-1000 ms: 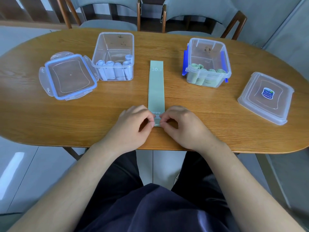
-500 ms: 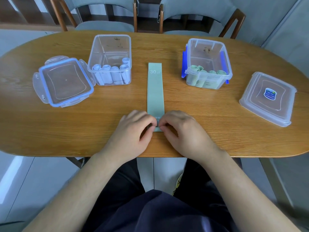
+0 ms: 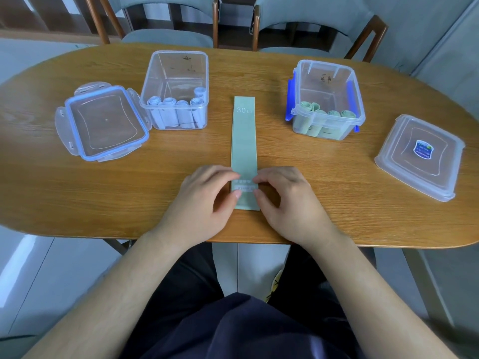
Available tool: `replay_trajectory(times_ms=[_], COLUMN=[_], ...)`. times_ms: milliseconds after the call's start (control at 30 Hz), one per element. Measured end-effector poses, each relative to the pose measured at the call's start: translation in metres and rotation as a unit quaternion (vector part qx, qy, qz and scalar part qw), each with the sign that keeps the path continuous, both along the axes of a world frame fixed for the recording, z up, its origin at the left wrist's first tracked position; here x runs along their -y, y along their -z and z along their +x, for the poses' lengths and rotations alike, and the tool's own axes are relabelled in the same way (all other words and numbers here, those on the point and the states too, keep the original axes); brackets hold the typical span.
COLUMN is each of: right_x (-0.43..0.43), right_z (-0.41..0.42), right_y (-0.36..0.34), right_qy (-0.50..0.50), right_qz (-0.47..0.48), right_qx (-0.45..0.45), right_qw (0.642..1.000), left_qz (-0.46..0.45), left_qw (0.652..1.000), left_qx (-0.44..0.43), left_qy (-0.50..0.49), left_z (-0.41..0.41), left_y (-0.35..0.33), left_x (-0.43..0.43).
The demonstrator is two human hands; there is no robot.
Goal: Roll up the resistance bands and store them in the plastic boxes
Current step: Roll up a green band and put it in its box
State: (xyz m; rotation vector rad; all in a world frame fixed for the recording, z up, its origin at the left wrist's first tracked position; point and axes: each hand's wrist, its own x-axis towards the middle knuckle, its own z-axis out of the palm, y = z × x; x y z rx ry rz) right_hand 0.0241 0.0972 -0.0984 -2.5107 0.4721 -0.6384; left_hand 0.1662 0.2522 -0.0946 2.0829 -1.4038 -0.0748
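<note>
Blue-rimmed lid (image 3: 103,123) lies flat at far left of the surface (image 3: 64,203), touching or just beside the left box (image 3: 178,71), can't tell which. The left box is open-topped, with pale blue rolls (image 3: 169,103) standing along its near wall.

Left hand (image 3: 204,198): fingers curled, thumb and forefinger tips pinching the left edge of the green band (image 3: 243,141) near its near end.

The band lies flat and straight at centre, running away from the person. "30 LB" print at the far end, which is level with the boxes. The near end stops short of the surface's front edge, no overhang. There's a strip of open wood on each side between band and boxes.

Right hand (image 3: 287,200): mirror of the left, fingers curled, tips pinching the band's right edge.

Right box (image 3: 326,73) has blue latches, top open, and green rolls (image 3: 334,114) along the near wall. It sits well apart from the band.

Clear lid (image 3: 420,156) with a blue sticker lies flat at far right, apart from the right box and close to the surface's right edge.

Wide open wood lies outboard of both hands along the front edge.
</note>
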Motion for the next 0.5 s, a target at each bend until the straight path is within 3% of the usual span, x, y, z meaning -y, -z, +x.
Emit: replay_trajectory(times_ms=[367,500], right_x=[0.0024,-0.0004], right_z=[-0.0013,0.0011], right_y=[0.0043,-0.0008], right_qy=[-0.017,-0.097], right_qz=[-0.044,-0.033], right_qx=[-0.017,0.012], right_qw=[0.999,0.995], left_qz=[0.021,0.012], left_qw=[1.000,0.998], left_qx=[0.015,0.018], left_qy=[0.009,0.059], left_z=[0.0000,0.0010], left_y=[0.0033,0.0044], left_x=[-0.0011,0.0000])
